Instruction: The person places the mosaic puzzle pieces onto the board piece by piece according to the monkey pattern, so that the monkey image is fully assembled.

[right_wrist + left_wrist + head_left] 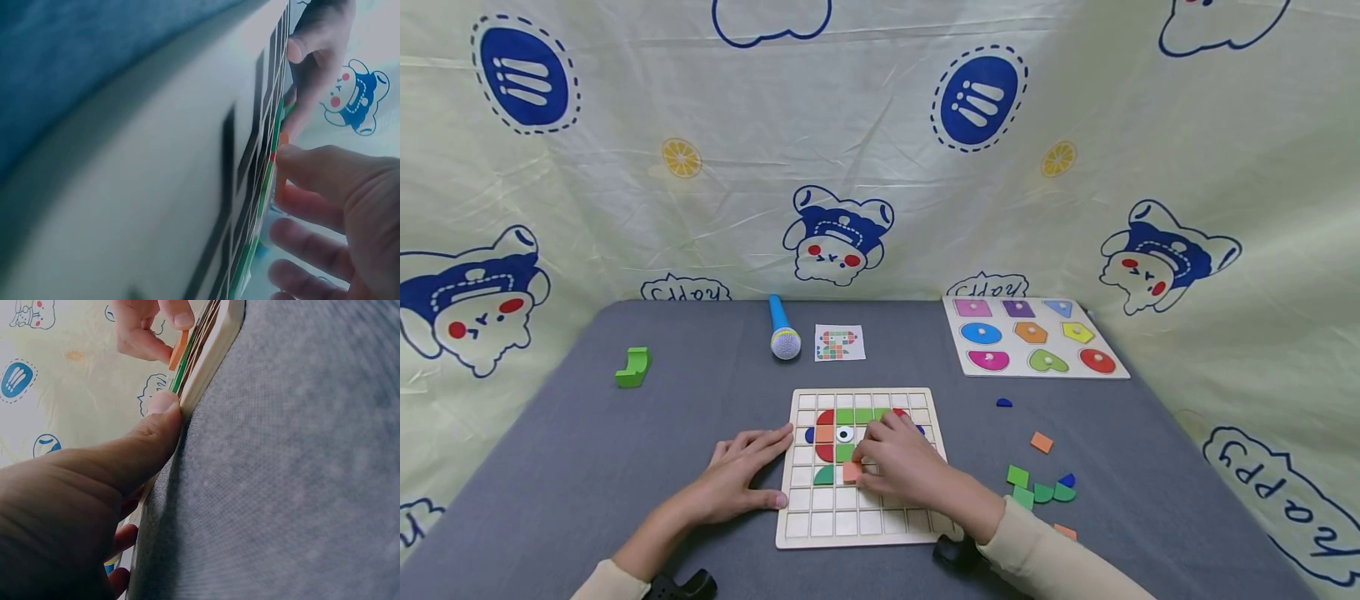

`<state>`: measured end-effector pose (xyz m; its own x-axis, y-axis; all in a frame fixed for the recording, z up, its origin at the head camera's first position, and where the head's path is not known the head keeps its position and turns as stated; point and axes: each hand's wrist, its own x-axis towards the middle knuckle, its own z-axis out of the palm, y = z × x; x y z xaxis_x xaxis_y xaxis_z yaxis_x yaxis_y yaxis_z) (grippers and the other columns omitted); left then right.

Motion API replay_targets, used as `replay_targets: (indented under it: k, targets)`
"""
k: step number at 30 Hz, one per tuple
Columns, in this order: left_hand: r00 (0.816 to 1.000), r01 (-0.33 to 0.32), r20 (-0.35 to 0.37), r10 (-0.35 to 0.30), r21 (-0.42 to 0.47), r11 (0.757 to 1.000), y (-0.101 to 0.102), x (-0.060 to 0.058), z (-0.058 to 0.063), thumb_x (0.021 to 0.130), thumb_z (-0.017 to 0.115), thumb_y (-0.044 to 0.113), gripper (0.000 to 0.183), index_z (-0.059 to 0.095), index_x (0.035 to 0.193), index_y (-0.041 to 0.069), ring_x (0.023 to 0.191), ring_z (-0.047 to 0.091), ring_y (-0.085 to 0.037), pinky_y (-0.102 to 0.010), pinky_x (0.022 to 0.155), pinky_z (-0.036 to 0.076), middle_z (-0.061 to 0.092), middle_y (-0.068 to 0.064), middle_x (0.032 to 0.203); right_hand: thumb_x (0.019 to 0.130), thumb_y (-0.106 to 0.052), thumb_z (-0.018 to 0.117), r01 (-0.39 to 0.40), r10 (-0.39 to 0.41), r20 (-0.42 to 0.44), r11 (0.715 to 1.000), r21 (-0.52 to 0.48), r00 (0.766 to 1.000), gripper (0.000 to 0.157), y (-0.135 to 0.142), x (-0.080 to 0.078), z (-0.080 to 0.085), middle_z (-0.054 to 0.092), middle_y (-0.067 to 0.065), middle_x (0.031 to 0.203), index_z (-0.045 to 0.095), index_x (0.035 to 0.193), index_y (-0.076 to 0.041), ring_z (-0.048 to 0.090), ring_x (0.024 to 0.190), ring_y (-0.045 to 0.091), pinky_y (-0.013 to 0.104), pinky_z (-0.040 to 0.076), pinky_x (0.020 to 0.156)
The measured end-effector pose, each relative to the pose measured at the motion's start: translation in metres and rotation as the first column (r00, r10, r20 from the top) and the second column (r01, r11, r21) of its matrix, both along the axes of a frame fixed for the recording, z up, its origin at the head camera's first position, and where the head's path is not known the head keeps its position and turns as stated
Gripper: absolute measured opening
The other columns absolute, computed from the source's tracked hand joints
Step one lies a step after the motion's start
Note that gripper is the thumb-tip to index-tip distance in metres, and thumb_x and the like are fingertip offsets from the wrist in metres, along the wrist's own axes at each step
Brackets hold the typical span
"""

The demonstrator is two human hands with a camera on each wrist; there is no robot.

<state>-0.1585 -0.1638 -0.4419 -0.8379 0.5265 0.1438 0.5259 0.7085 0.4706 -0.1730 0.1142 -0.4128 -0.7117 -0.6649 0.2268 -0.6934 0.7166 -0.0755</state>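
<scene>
A wooden grid board (820,536) lies on the grey table with coloured tiles in part of its cells. My right hand (904,463) is over the board and pinches an orange square tile (851,472) between thumb and finger. In the left wrist view that orange tile (179,351) is tilted on edge above the grid. Beside it a green quarter-round tile (823,476) sits in a cell, and a white tile with an eye (845,434) lies higher up. My left hand (737,477) rests against the board's left edge, thumb and fingertips touching the rim.
Several loose tiles, including a green square (1018,476) and an orange one (1041,442), lie right of the board. Behind it are a blue toy microphone (780,321) and a pattern card (840,342). A shape puzzle (1045,369) stands back right, a green block (634,367) left.
</scene>
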Motion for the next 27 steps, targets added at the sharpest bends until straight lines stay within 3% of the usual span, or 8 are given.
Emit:
replay_targets:
  k: [9,27]
  targets:
    - [1.0,-0.003,0.021,0.004,-0.009,1.0,-0.001,-0.001,0.0,0.079,0.066,0.054,0.08,0.042,0.143,0.012,0.127,0.038,-0.025,-0.045,0.088,0.025,0.039,-0.002,0.15,0.079,-0.035,0.071,0.024,-0.026,0.017,0.997,0.074,1.0,0.016,-0.009,0.0,0.0,0.059,-0.008,0.092,0.073,0.091,-0.025,0.043,0.09,0.013,0.031,0.037,0.08]
    - [1.0,-0.011,0.017,0.012,-0.01,1.0,0.0,-0.001,0.0,0.079,0.067,0.053,0.08,0.043,0.143,0.012,0.127,0.038,-0.025,-0.044,0.088,0.025,0.04,-0.002,0.15,0.079,-0.038,0.071,0.018,-0.017,-0.015,0.997,0.079,1.0,0.016,-0.011,-0.002,-0.003,0.06,-0.009,0.093,0.072,0.09,-0.026,0.045,0.09,0.012,0.031,0.039,0.079]
